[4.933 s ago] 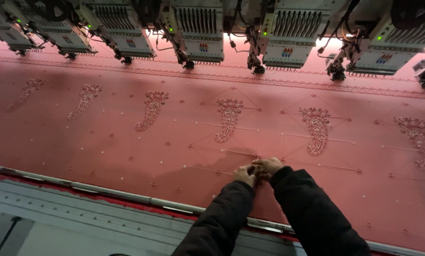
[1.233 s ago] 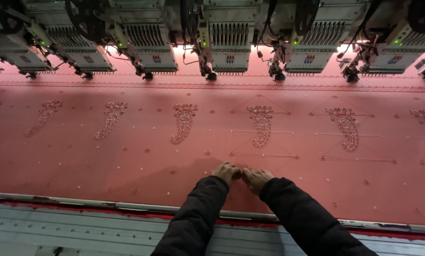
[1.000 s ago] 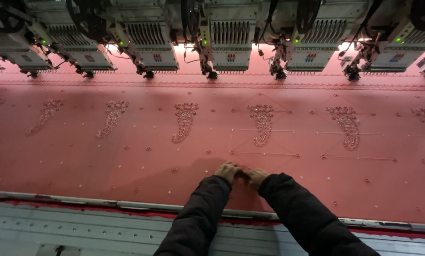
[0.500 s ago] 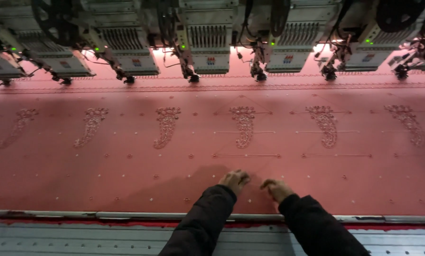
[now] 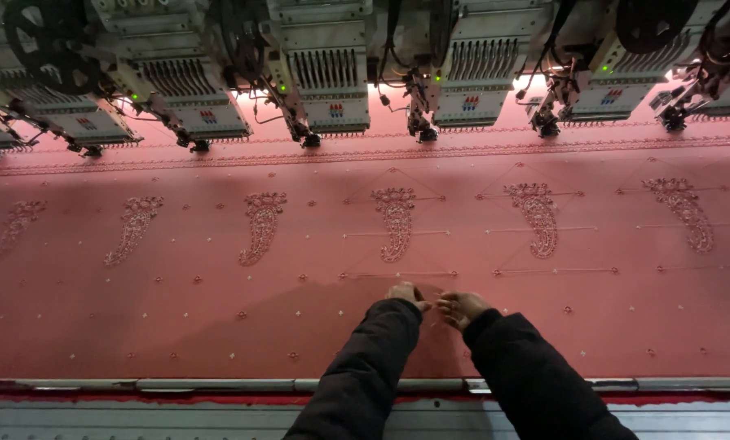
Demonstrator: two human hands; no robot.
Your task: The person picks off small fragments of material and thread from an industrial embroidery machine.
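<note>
A wide sheet of pink fabric [image 5: 177, 326] lies stretched flat on an embroidery machine bed, stitched with a row of paisley motifs [image 5: 395, 222]. Thin loose threads run between the motifs. My left hand [image 5: 405, 292] and my right hand [image 5: 459, 307] rest side by side on the cloth just below the middle motif. Both have their fingers curled together as if pinching a thread; the thread itself is too fine to make out. Dark sleeves cover both my arms.
A row of embroidery heads [image 5: 324, 81] with needles hangs over the far edge of the fabric. A metal rail [image 5: 218, 385] borders the near edge of the bed, with a red strip under it.
My hands stay close together on the cloth. Over the frames my view has shifted sideways along the fabric, and my hands now sit under a different motif.
</note>
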